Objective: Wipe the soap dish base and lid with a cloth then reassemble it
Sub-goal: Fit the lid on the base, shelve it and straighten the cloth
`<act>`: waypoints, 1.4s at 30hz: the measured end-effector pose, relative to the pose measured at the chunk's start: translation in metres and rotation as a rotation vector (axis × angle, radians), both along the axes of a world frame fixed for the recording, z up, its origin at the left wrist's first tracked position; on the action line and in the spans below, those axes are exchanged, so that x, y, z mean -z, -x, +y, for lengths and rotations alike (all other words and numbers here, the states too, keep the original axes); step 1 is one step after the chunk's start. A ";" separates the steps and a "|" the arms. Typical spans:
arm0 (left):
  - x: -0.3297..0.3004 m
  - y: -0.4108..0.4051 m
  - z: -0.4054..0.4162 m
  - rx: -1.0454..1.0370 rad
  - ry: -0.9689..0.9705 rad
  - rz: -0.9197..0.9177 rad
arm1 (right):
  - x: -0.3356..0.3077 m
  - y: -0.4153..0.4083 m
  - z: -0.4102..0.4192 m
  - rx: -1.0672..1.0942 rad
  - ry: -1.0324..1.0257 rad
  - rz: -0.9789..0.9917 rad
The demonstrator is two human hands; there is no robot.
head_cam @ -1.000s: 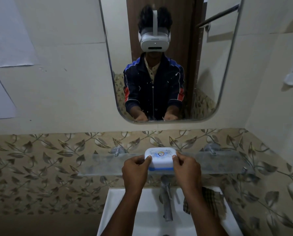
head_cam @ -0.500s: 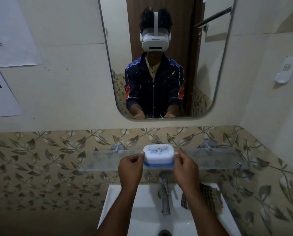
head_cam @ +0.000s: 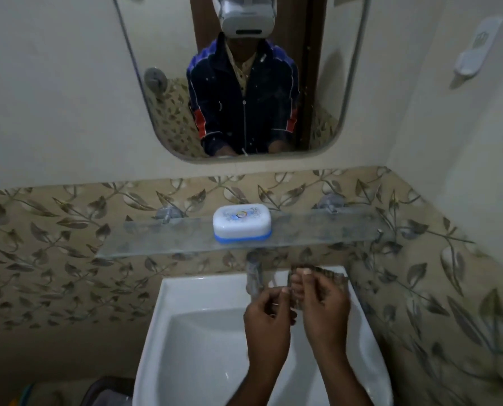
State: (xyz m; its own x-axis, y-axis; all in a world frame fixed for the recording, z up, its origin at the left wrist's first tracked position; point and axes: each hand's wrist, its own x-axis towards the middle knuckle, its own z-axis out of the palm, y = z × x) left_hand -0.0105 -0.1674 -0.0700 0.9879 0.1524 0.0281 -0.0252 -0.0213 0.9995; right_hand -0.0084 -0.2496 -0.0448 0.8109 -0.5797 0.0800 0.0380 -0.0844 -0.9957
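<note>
The soap dish [head_cam: 241, 222] stands closed on the glass shelf [head_cam: 156, 238], its white lid with a printed pattern sitting on the blue base. No hand touches it. Both hands are lower down, over the back right of the sink. A dark checked cloth [head_cam: 336, 281] lies on the sink's back right rim. My right hand [head_cam: 323, 306] has its fingers curled over the cloth's near edge. My left hand [head_cam: 266, 326] is right beside it with the fingers curled towards the cloth's lower corner; whether it grips the cloth is hidden.
The white sink [head_cam: 185, 332] is below the shelf, with a metal tap [head_cam: 254, 276] at its back, just left of the hands. A mirror [head_cam: 144, 68] hangs above. A white holder [head_cam: 475, 51] is on the right wall. A dark object [head_cam: 106, 391] lies lower left.
Both hands have let go of the soap dish, which stays on the shelf, and have dropped down to the cloth on the sink rim. The view has tilted downward.
</note>
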 end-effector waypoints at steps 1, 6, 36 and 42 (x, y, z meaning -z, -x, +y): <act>0.009 0.001 -0.006 0.030 -0.007 0.045 | 0.009 0.003 -0.007 0.004 0.003 0.031; 0.058 -0.022 -0.027 0.022 -0.064 0.190 | 0.068 0.000 -0.048 0.094 -0.139 0.186; 0.141 -0.088 -0.082 -0.410 0.240 0.531 | 0.176 -0.071 -0.072 0.262 -1.179 0.409; 0.127 -0.079 -0.074 -0.365 0.642 0.692 | 0.177 -0.072 -0.070 0.257 -1.262 0.285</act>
State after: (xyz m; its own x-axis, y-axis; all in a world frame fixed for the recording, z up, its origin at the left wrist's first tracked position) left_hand 0.0683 -0.2414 -0.1966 0.6460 0.2330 -0.7269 0.4650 0.6351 0.6168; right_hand 0.0635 -0.3197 -0.2220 0.5654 -0.2681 -0.7800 -0.0628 0.9290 -0.3648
